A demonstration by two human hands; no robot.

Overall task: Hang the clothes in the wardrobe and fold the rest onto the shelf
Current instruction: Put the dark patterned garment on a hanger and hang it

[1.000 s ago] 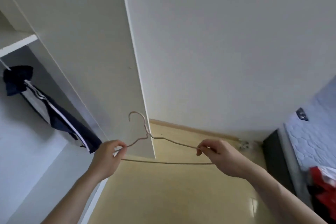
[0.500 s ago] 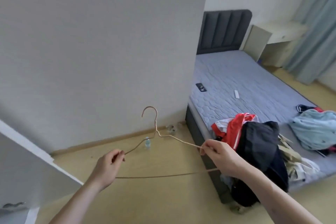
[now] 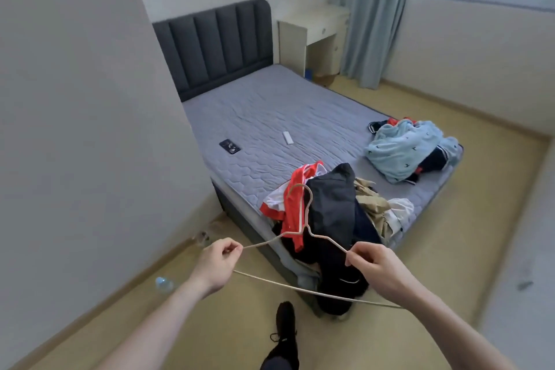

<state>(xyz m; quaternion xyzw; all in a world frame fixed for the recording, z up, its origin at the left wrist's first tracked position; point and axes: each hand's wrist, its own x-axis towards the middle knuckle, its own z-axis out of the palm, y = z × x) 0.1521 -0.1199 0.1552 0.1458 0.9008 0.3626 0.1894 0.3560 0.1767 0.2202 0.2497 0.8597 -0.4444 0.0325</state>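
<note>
I hold a thin beige wire hanger (image 3: 306, 219) in front of me, hook upward. My left hand (image 3: 217, 261) pinches its left shoulder and my right hand (image 3: 374, 264) pinches its right shoulder. Behind the hanger a pile of clothes lies on the near corner of the bed (image 3: 270, 117): a red and white garment (image 3: 295, 201), a dark navy garment (image 3: 333, 207) hanging over the edge, and a beige garment (image 3: 375, 207). A light blue patterned garment (image 3: 402, 147) lies bunched at the bed's right side. The wardrobe is out of view.
A phone (image 3: 229, 146) and a white remote (image 3: 287, 137) lie on the mattress. A plastic bottle (image 3: 163, 284) lies on the floor by the left wall. My dark shoe (image 3: 285, 321) steps forward. A bedside desk (image 3: 312, 36) and curtain (image 3: 369, 15) stand at the back.
My view has swung from the wardrobe to the right, toward the bed, and I have stepped closer to the clothes pile. Both hands keep holding the hanger.
</note>
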